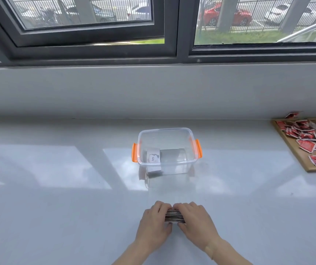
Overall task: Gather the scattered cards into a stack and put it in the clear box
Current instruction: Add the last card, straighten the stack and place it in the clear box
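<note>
A: Squeezing the stack of cards [174, 216] from both sides on the white table [57, 217] — left hand [154, 224] and right hand [196, 222], fingers curled tight over its edges.

B: And the clear box [172, 165]?

A: Well beyond the hands, lid off, orange handles, a white card [153, 157] inside. More red cards [306, 142] lie on a wooden board [304, 161] far right.

Ground-floor room: white counter [57, 207] under dark-framed window [178, 50]; parked cars [227, 15] outside.
</note>
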